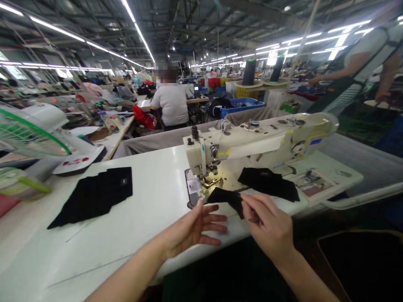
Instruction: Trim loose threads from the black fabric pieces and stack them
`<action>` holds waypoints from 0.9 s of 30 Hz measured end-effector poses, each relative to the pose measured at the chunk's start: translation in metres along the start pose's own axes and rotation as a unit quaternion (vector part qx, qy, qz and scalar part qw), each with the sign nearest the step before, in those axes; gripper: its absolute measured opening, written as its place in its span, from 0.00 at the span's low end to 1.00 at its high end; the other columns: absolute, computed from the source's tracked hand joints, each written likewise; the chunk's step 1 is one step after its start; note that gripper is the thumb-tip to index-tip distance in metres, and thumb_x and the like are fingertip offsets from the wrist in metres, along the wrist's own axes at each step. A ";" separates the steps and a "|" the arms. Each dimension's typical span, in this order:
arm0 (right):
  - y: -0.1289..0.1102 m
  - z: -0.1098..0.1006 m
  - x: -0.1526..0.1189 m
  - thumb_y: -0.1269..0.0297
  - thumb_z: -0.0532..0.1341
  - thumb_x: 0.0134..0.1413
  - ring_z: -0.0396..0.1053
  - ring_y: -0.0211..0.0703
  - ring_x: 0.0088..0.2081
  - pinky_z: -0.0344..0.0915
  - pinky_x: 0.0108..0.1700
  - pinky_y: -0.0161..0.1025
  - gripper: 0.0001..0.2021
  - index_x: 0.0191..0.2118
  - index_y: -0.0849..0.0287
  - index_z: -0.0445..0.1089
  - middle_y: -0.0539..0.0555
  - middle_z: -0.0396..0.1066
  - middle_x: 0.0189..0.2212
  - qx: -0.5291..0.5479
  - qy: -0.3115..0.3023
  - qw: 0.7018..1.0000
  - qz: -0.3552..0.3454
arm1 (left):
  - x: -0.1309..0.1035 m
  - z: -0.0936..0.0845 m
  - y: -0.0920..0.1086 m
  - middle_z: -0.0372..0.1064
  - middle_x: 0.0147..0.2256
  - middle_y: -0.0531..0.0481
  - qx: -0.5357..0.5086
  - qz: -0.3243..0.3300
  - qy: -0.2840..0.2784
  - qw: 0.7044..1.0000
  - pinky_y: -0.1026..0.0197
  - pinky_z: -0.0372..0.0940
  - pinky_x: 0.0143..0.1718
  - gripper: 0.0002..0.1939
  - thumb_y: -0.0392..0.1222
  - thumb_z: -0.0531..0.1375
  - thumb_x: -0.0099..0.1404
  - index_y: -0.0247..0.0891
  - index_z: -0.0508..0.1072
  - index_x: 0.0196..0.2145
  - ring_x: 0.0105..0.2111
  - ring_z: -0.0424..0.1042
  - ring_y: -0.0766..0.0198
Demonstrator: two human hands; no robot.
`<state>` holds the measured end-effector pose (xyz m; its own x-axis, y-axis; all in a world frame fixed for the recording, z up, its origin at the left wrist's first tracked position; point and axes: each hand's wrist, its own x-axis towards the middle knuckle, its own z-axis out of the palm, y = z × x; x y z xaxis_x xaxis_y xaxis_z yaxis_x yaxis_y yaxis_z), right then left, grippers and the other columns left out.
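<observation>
My right hand (267, 224) pinches the right end of a black fabric piece (225, 196) in front of the sewing machine (248, 147). The piece's left end reaches toward the lit needle area (211, 182). With fingers spread and nothing in it, my left hand (197, 228) hovers over the table's front edge, just left of that piece. More black fabric (269, 182) lies under the machine's arm on the right. At the left of the white table (154, 184) rests a fanned stack of black fabric pieces (97, 193), with a small pale label on the top one.
A white fan with a green rim (34, 130) stands at the left. Two dark thread cones (249, 72) rise behind the machine near a blue crate (242, 105). One person (171, 102) sits ahead, back turned; another person (365, 67) stands at the right.
</observation>
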<state>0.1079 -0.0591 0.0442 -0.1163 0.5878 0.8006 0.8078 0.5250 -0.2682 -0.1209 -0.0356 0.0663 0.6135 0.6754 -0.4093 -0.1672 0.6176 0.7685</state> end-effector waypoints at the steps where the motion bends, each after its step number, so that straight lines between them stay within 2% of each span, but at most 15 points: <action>1: -0.009 0.000 -0.006 0.75 0.57 0.61 0.72 0.38 0.31 0.67 0.32 0.34 0.14 0.50 0.60 0.72 0.55 0.74 0.36 0.034 -0.038 0.998 -0.024 | 0.008 0.005 -0.009 0.73 0.49 0.37 -0.045 0.023 0.034 0.998 0.49 0.70 0.43 0.31 0.64 0.59 0.60 0.36 0.73 0.49 0.44 0.74 0.51; 3: -0.021 -0.001 -0.015 0.73 0.57 0.61 0.72 0.38 0.30 0.66 0.31 0.35 0.13 0.50 0.60 0.71 0.55 0.74 0.36 0.099 -0.121 0.986 -0.065 | 0.018 0.008 -0.020 0.76 0.43 0.41 -0.070 0.087 0.127 0.986 0.57 0.69 0.40 0.20 0.50 0.67 0.57 0.35 0.75 0.43 0.38 0.75 0.58; 5: -0.025 -0.001 -0.019 0.68 0.59 0.61 0.72 0.39 0.31 0.67 0.30 0.35 0.12 0.49 0.59 0.71 0.55 0.73 0.38 0.171 -0.174 0.968 -0.059 | 0.020 0.004 -0.020 0.77 0.36 0.45 -0.032 0.118 0.162 0.979 0.62 0.68 0.36 0.16 0.40 0.70 0.53 0.34 0.76 0.39 0.34 0.73 0.63; 7: -0.024 0.000 -0.019 0.64 0.61 0.60 0.71 0.39 0.33 0.67 0.29 0.34 0.13 0.50 0.57 0.71 0.57 0.72 0.43 0.234 -0.176 0.956 0.021 | 0.014 -0.002 -0.014 0.76 0.33 0.47 0.012 0.113 0.145 0.983 0.64 0.67 0.34 0.16 0.38 0.71 0.51 0.33 0.77 0.38 0.31 0.72 0.65; 9: -0.018 0.004 -0.015 0.61 0.61 0.60 0.70 0.37 0.32 0.66 0.28 0.34 0.15 0.52 0.56 0.70 0.57 0.70 0.49 0.266 -0.174 0.936 0.149 | 0.003 -0.009 -0.006 0.76 0.33 0.48 0.038 0.101 0.123 0.986 0.63 0.67 0.35 0.18 0.38 0.71 0.52 0.34 0.77 0.41 0.32 0.72 0.64; 10: -0.015 0.007 -0.013 0.60 0.61 0.59 0.69 0.37 0.30 0.65 0.28 0.35 0.16 0.52 0.55 0.70 0.57 0.71 0.48 0.271 -0.191 0.920 0.209 | -0.002 -0.012 -0.002 0.77 0.34 0.48 0.045 0.100 0.120 0.987 0.62 0.67 0.35 0.18 0.39 0.71 0.52 0.35 0.77 0.42 0.32 0.73 0.64; 12: -0.009 0.014 -0.009 0.58 0.61 0.57 0.67 0.38 0.28 0.64 0.29 0.36 0.14 0.47 0.57 0.73 0.54 0.74 0.39 0.292 -0.264 0.871 0.295 | -0.010 -0.020 0.005 0.77 0.34 0.48 0.052 0.111 0.132 0.984 0.62 0.67 0.36 0.18 0.39 0.70 0.52 0.36 0.77 0.42 0.33 0.73 0.64; 14: -0.006 0.020 -0.009 0.56 0.62 0.55 0.66 0.39 0.27 0.63 0.31 0.37 0.11 0.37 0.59 0.75 0.51 0.73 0.29 0.324 -0.336 0.818 0.335 | -0.014 -0.029 0.012 0.77 0.34 0.49 0.058 0.130 0.158 0.977 0.63 0.67 0.37 0.16 0.39 0.70 0.52 0.36 0.78 0.40 0.33 0.73 0.64; 17: -0.007 0.025 -0.012 0.55 0.62 0.53 0.68 0.41 0.30 0.63 0.34 0.38 0.12 0.33 0.59 0.74 0.50 0.73 0.27 0.353 -0.365 0.776 0.375 | -0.014 -0.043 0.023 0.77 0.36 0.49 0.086 0.134 0.190 0.969 0.63 0.66 0.38 0.18 0.40 0.71 0.51 0.37 0.78 0.41 0.34 0.73 0.64; 21: -0.016 0.027 -0.017 0.53 0.63 0.50 0.70 0.45 0.33 0.64 0.38 0.40 0.14 0.34 0.60 0.75 0.52 0.75 0.29 0.367 -0.359 0.749 0.418 | -0.005 -0.055 0.033 0.77 0.32 0.49 0.164 0.106 0.243 0.950 0.63 0.63 0.33 0.18 0.48 0.70 0.51 0.37 0.79 0.39 0.30 0.71 0.65; 23: -0.019 0.026 -0.018 0.53 0.62 0.50 0.71 0.46 0.33 0.65 0.38 0.40 0.15 0.35 0.60 0.75 0.52 0.75 0.30 0.360 -0.365 0.749 0.419 | 0.002 -0.058 0.036 0.76 0.29 0.50 0.234 0.122 0.275 0.924 0.63 0.62 0.32 0.16 0.51 0.68 0.52 0.37 0.78 0.34 0.28 0.71 0.65; 27: -0.023 0.024 -0.023 0.55 0.58 0.55 0.72 0.47 0.37 0.65 0.41 0.41 0.14 0.37 0.58 0.76 0.53 0.75 0.33 0.329 -0.353 0.801 0.354 | 0.016 -0.066 0.040 0.75 0.27 0.51 0.350 0.165 0.311 0.868 0.62 0.62 0.31 0.14 0.52 0.63 0.55 0.37 0.77 0.30 0.28 0.71 0.63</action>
<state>0.0781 -0.0694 0.0188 -0.2501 0.9611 -0.1169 0.3626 -0.0189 -0.9317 -0.1685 0.0267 0.0577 0.0506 0.9905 -0.1282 0.3888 0.0987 0.9160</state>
